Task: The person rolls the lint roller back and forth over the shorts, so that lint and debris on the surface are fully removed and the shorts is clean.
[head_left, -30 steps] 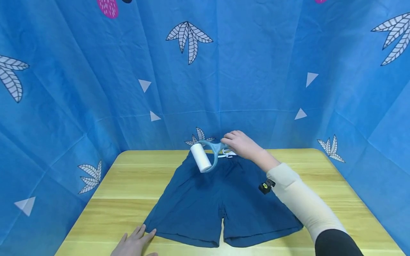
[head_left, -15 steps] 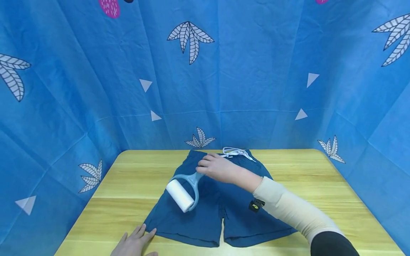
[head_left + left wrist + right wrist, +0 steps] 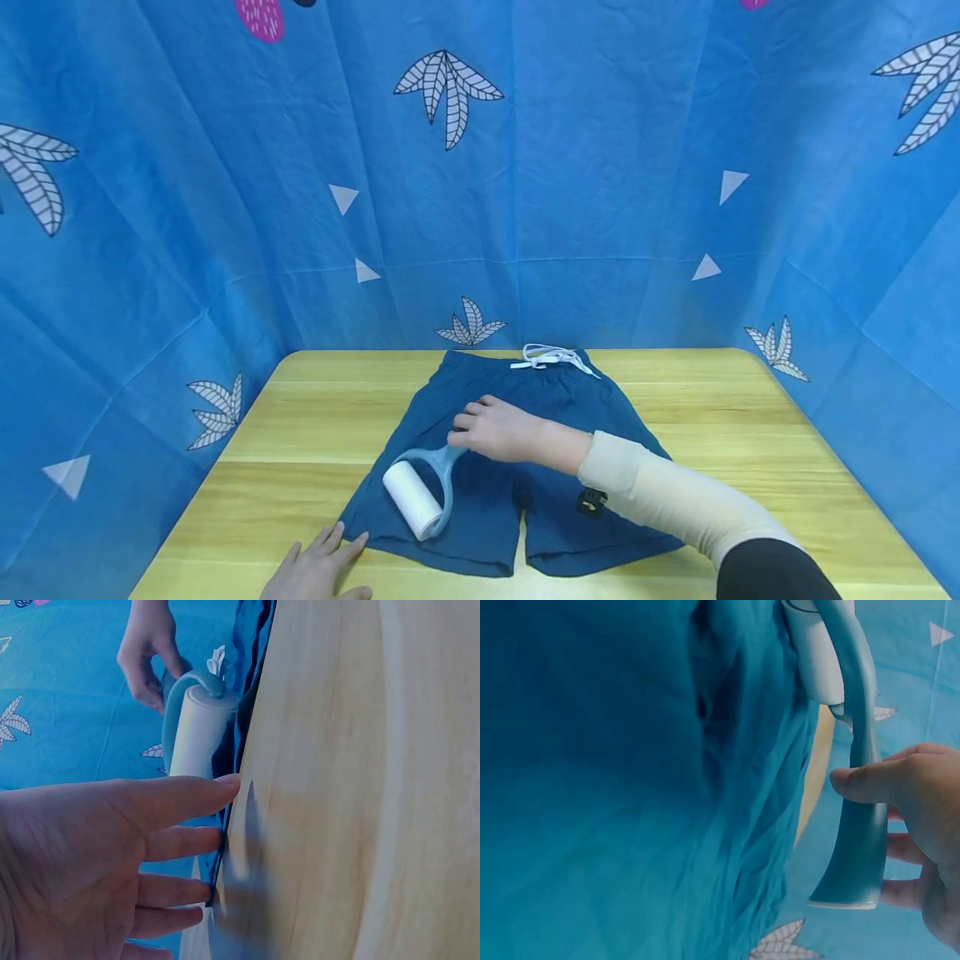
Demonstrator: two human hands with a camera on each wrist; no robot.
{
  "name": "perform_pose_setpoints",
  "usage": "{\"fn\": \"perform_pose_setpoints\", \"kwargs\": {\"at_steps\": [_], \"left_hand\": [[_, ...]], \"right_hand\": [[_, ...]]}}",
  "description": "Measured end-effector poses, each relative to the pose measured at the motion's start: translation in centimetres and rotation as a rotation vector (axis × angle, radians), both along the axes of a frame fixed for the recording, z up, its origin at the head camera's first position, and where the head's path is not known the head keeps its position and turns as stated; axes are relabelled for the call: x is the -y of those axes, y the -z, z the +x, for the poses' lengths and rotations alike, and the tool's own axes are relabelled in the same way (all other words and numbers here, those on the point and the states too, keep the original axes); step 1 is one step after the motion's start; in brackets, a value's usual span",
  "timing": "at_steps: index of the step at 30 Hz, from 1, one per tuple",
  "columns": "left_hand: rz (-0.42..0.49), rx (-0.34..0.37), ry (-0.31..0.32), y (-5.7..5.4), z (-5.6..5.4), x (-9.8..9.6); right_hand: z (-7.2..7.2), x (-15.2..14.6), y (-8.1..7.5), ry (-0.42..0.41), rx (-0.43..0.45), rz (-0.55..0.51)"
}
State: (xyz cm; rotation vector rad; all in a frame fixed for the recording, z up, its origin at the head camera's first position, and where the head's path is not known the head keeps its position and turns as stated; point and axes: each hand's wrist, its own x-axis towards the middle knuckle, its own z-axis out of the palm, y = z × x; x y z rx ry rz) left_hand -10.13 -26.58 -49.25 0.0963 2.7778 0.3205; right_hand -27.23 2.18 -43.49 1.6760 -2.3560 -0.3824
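Dark blue shorts (image 3: 480, 508) lie flat on the wooden table, their white drawstring (image 3: 551, 357) at the far edge. My right hand (image 3: 498, 429) grips the light blue handle of a lint roller (image 3: 414, 500). The roller's white cylinder rests on the lower part of the left leg of the shorts. In the right wrist view, thumb and fingers wrap the handle (image 3: 859, 840). My left hand (image 3: 315, 567) rests at the left hem corner, fingertips touching the cloth. The left wrist view shows that hand (image 3: 97, 855) with its fingers extended at the fabric's edge.
The yellow wood tabletop (image 3: 300, 425) extends on both sides of the shorts. A blue patterned curtain (image 3: 585, 167) hangs behind the table and along both sides. A small black device (image 3: 592, 502) sits on the right wrist.
My right hand has brought the lint roller from above the waistband down the left leg toward the hem. My left hand has stayed at the hem corner.
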Motion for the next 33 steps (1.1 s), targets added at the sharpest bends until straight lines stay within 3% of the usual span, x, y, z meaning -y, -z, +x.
{"fn": "perform_pose_setpoints", "kwargs": {"at_steps": [10, 19, 24, 29, 33], "left_hand": [[0.014, 0.009, -0.013, -0.3, 0.1, -0.2], [0.001, 0.007, -0.002, -0.5, 0.3, -0.2], [-0.008, 0.014, 0.0, -0.6, 0.3, -0.2], [-0.002, 0.024, 0.004, -0.5, 0.2, -0.2], [0.006, 0.021, 0.001, -0.4, 0.1, -0.3]], "right_hand": [[-0.3, -4.6, 0.2, 0.096, 0.047, -0.088], [-1.2, -12.4, 1.0, 0.216, -0.011, -0.186], [-1.6, -16.8, 1.2, 0.273, 0.005, -0.234], [-1.4, -20.7, 0.8, 0.345, -0.014, -0.244], [-1.0, -22.9, 0.4, 0.352, -0.02, -0.273]]}}
